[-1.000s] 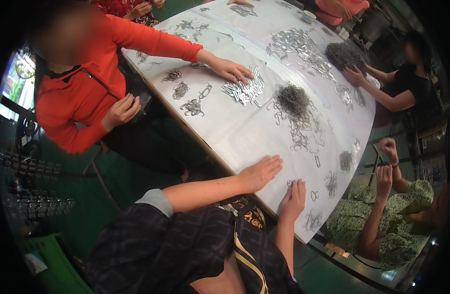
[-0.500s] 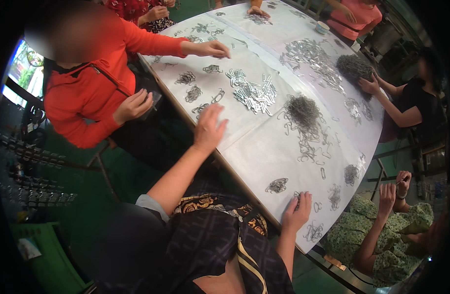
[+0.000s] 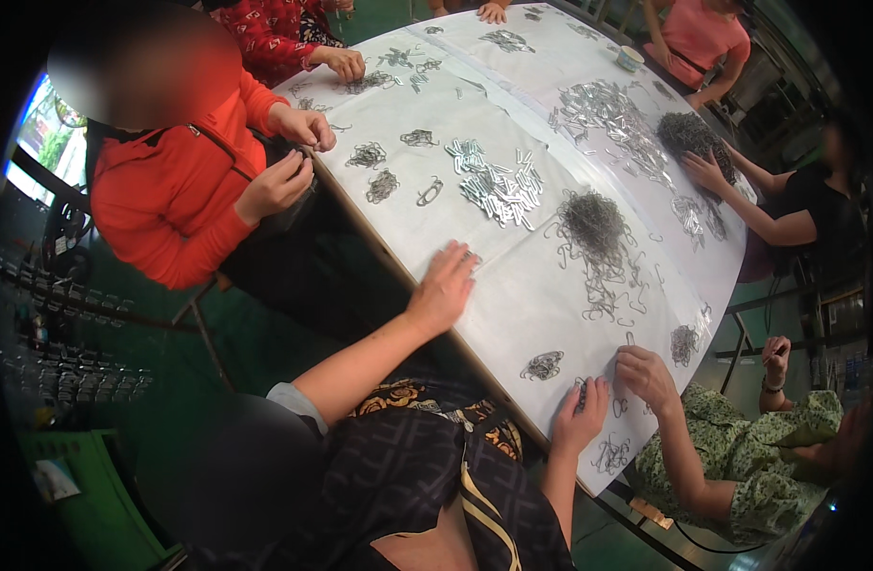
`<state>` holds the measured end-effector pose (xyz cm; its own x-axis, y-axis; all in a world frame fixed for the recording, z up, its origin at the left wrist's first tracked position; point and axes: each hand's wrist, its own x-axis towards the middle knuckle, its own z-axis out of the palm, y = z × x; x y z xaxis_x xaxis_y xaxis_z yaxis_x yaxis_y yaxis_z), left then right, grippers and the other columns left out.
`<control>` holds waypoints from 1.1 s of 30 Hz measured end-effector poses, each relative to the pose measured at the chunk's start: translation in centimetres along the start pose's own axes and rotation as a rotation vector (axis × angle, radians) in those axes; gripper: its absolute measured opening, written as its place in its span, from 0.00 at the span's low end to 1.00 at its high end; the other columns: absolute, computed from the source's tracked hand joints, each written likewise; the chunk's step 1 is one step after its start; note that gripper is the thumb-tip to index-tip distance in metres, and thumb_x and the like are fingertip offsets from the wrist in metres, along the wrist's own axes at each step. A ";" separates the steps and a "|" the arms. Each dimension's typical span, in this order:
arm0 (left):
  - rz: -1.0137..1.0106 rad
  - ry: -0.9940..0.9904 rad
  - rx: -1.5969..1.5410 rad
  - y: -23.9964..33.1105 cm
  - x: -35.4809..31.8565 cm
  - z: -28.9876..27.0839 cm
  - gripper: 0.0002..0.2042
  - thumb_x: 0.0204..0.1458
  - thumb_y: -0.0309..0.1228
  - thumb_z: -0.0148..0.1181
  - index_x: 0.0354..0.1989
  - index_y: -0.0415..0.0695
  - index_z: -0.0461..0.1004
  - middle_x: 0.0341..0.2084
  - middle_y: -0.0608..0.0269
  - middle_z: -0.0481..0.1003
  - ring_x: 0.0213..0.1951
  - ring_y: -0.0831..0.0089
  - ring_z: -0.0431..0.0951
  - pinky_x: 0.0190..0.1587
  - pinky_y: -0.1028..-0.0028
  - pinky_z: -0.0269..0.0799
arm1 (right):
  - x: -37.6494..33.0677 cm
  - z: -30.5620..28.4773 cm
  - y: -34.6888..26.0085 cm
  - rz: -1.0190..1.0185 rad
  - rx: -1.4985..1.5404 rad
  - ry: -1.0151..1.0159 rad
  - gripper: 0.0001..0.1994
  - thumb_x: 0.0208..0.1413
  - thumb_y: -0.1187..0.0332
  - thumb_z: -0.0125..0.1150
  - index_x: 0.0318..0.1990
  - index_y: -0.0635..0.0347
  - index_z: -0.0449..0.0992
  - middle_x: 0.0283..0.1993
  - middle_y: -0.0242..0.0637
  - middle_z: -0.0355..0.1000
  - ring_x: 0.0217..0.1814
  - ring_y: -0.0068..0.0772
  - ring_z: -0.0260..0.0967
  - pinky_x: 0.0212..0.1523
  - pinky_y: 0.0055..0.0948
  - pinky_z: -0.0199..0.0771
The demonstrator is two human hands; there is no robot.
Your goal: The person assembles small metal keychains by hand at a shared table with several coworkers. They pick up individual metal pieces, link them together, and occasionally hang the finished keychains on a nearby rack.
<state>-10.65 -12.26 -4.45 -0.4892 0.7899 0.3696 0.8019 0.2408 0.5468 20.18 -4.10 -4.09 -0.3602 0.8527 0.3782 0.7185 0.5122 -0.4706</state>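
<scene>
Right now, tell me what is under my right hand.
Partly under your right hand, a little dark metal wire shows near the fingertips. The hand hides the rest, along with the patch of table beneath, so how many pieces lie there cannot be seen.

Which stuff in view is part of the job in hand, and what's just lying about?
In the work:
- wire bits at the right hand
- small wire pile beside it
- wire heap
- silvery pieces beyond the left hand
- white tabletop

Just there:
- cup, far edge
- green cabinet, lower left
</scene>
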 end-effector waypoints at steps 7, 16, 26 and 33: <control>0.146 -0.167 -0.141 4.9 -2.1 1.3 0.20 0.52 0.23 0.55 0.55 0.35 0.67 0.58 0.44 0.64 0.63 0.47 0.60 0.66 0.57 0.55 | 0.0 0.1 0.0 -0.008 0.009 0.001 0.14 0.54 0.73 0.58 0.48 0.70 0.74 0.56 0.55 0.69 0.63 0.57 0.62 0.65 0.48 0.58; -0.134 0.166 0.231 -5.6 7.1 -1.8 0.21 0.56 0.30 0.54 0.57 0.35 0.66 0.61 0.46 0.63 0.64 0.48 0.59 0.66 0.57 0.54 | 0.0 0.2 0.1 -0.008 0.005 0.014 0.14 0.54 0.73 0.58 0.46 0.70 0.75 0.55 0.54 0.69 0.62 0.57 0.63 0.65 0.49 0.58; -0.043 -0.117 -0.199 -4.9 2.8 -5.8 0.17 0.54 0.25 0.55 0.53 0.40 0.72 0.56 0.49 0.69 0.59 0.53 0.67 0.60 0.66 0.64 | 0.1 0.3 0.1 -0.007 0.014 0.033 0.14 0.54 0.73 0.58 0.46 0.70 0.75 0.55 0.53 0.70 0.62 0.57 0.63 0.64 0.48 0.59; -0.253 -0.051 -0.047 -3.7 2.5 -6.8 0.03 0.47 0.26 0.63 0.27 0.40 0.76 0.29 0.58 0.75 0.37 0.58 0.76 0.40 0.63 0.72 | 0.2 0.0 0.0 0.009 0.001 0.006 0.14 0.54 0.73 0.59 0.47 0.70 0.75 0.56 0.53 0.69 0.63 0.56 0.62 0.65 0.48 0.59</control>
<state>-17.22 -15.00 -0.39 -0.6532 0.7358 0.1787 0.6388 0.4087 0.6519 20.10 -3.98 -3.98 -0.3499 0.8569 0.3785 0.7214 0.5042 -0.4746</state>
